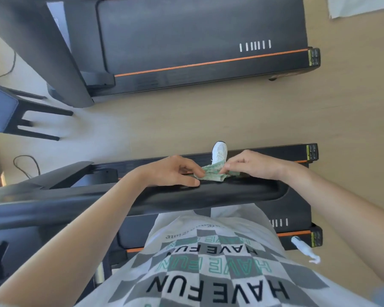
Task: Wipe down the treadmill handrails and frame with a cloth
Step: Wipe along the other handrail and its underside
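A small green patterned cloth is stretched between my two hands just above the black padded handrail of the near treadmill. My left hand pinches the cloth's left end, with its thumb lying along the top of the rail. My right hand pinches the right end with curled fingers. The handrail runs left to right across the middle of the view and ends in a rounded tip at the right. The treadmill's black side frame shows beyond my hands.
A second treadmill with an orange stripe stands across the wooden floor. At the left is a blue stool with black legs. A white spray bottle lies on the near treadmill's deck at the right. My white shoe shows below the rail.
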Demonstrator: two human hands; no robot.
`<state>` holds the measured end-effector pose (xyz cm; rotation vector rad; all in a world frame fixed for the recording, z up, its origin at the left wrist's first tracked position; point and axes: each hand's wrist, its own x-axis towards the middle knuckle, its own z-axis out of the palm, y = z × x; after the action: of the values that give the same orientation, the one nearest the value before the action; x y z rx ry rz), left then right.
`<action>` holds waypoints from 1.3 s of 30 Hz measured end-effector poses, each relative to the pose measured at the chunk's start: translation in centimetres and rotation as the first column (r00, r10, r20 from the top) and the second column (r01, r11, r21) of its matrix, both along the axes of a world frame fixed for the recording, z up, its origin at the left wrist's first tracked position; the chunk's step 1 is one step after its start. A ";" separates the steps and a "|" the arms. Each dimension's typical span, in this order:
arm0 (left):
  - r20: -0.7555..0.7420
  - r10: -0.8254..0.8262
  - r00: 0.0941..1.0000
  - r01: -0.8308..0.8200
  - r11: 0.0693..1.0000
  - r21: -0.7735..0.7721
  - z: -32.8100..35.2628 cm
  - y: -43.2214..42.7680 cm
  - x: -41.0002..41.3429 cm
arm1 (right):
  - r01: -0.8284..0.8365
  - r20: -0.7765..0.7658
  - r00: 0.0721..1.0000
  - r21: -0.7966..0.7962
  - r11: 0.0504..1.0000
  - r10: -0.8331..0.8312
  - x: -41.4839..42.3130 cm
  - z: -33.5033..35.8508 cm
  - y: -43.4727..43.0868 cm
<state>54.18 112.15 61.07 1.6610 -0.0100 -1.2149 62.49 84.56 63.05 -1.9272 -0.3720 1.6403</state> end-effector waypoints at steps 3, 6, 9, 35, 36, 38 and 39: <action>-0.006 -0.021 1.000 0.021 1.000 -0.021 -0.1 -3.4 1.7 | 0.124 -0.004 0.992 -0.045 0.991 -0.125 0.8 0.6 -2.5; -0.027 -0.029 0.999 0.027 0.998 -0.061 -0.5 -6.3 2.9 | 0.203 -0.019 0.979 -0.079 0.976 -0.205 1.5 0.7 -5.2; -0.033 -0.044 0.998 0.041 0.995 -0.088 -0.8 -8.6 3.8 | 0.254 -0.010 0.967 -0.093 0.963 -0.256 2.0 0.6 -7.4; 0.086 0.030 0.996 -0.043 0.987 0.153 0.5 3.2 -1.4 | -0.035 -0.070 0.997 0.049 0.998 0.039 -1.0 -2.4 4.8; 0.096 0.035 0.995 -0.051 0.984 0.173 0.7 4.3 -1.9 | -0.064 -0.071 0.995 0.064 0.996 0.068 -1.2 -2.5 6.0; 0.121 0.049 0.991 -0.073 0.976 0.203 1.0 6.4 -2.8 | -0.093 -0.067 0.993 0.072 0.993 0.098 -1.8 -2.4 8.4; 0.129 0.062 0.990 -0.089 0.972 0.217 1.2 7.6 -3.3 | -0.101 -0.069 0.992 0.076 0.992 0.106 -2.1 -2.4 9.6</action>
<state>50.87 119.72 62.23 1.9112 0.1174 -1.0864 60.42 94.19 60.61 -1.8170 -0.5029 1.7339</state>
